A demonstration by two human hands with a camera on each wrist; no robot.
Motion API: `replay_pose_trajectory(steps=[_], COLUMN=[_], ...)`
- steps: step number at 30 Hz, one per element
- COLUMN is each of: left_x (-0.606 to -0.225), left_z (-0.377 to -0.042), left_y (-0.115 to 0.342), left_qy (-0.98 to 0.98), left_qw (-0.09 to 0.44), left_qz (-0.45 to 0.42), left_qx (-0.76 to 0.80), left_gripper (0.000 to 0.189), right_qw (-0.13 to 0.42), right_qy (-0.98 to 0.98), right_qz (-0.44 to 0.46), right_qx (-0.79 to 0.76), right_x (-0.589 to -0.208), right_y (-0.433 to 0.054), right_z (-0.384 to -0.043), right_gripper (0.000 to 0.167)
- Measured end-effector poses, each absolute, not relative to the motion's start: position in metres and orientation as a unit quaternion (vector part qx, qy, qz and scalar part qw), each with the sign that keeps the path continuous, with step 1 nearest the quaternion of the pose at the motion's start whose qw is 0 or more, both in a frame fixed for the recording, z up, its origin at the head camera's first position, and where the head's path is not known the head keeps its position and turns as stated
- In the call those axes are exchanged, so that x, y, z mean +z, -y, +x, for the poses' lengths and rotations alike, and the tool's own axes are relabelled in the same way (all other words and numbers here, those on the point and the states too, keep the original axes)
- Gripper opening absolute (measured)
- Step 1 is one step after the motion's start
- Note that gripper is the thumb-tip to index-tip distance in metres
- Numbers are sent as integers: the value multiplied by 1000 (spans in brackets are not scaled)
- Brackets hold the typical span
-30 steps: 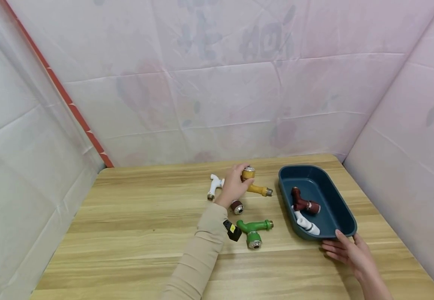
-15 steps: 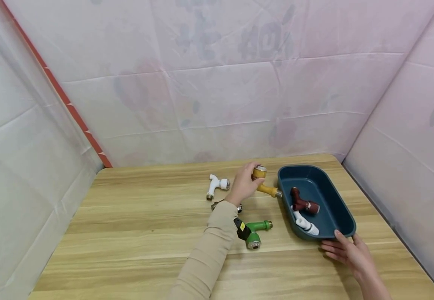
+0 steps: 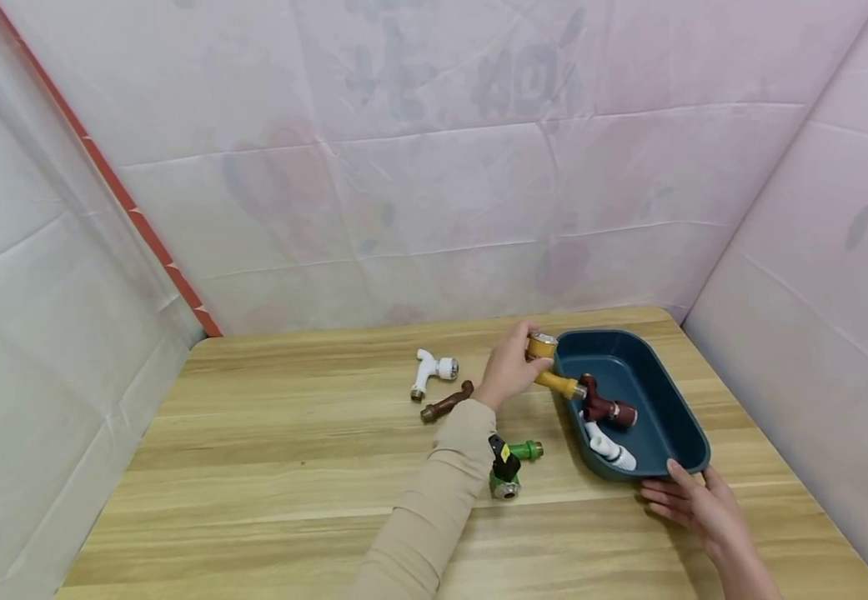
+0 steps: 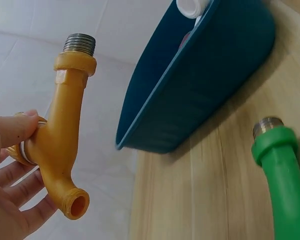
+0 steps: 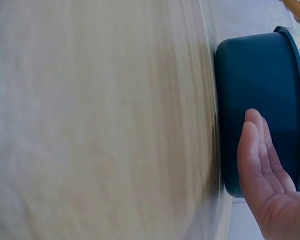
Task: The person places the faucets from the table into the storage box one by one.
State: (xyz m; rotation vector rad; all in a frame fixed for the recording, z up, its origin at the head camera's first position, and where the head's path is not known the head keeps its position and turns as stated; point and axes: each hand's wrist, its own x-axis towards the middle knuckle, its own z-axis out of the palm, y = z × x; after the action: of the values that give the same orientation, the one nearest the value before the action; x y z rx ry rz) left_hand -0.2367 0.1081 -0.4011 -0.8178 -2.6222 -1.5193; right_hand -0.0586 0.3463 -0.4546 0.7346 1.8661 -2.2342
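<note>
My left hand (image 3: pixel 510 367) grips a yellow tap (image 4: pixel 65 130) by its round handle end, thumb on one side and fingers behind. The tap is above the table, its threaded end overlapping the left rim of the dark blue basin (image 3: pixel 662 437) in the head view. Inside the basin lie a dark red tap (image 3: pixel 608 410) and a white tap (image 3: pixel 614 450). My right hand (image 3: pixel 713 510) holds the basin's near right corner, thumb over the rim and fingers along the outer wall (image 5: pixel 262 75).
On the wooden table (image 3: pixel 253 467), a second white tap (image 3: pixel 428 372) and a brown tap (image 3: pixel 449 402) lie left of the left hand. Partly hidden under the left wrist is a green tap (image 3: pixel 528 451). Draped sheets (image 3: pixel 434 192) enclose the table's back and sides.
My left hand has carried the yellow tap rightward to the basin's left rim, uncovering the white and brown taps on the table. The right hand stays at the basin's corner.
</note>
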Motion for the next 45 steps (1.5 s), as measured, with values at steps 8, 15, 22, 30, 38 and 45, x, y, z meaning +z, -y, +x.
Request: replay_pose_trajectory(steps=[8, 15, 22, 30, 38, 45], left_x=[-396, -397, -403, -411, -416, -418], left_z=[-232, -231, -226, -221, -216, -213], left_y=[-127, -145, -164, -180, -191, -195], left_qy=[850, 860, 876, 890, 899, 889], left_qw=[4, 29, 37, 15, -10, -31], left_qz=[-267, -270, -264, -306, -331, -360], left_qx=[-455, -431, -402, -337, -288, -281], left_gripper=[41, 42, 41, 41, 43, 38], right_qw=[76, 74, 63, 71, 73, 66], right_qy=[-623, -621, -616, -625, -629, -626], right_qz=[253, 250, 239, 250, 252, 244], right_qx=[-736, -739, -748, -736, -732, -738], right_x=[-453, -452, -454, -452, -452, -453], right_y=[-345, -345, -345, -345, -344, -344], right_z=[-58, -58, -57, -58, -59, -59], right_gripper=[73, 73, 58, 71, 79, 72])
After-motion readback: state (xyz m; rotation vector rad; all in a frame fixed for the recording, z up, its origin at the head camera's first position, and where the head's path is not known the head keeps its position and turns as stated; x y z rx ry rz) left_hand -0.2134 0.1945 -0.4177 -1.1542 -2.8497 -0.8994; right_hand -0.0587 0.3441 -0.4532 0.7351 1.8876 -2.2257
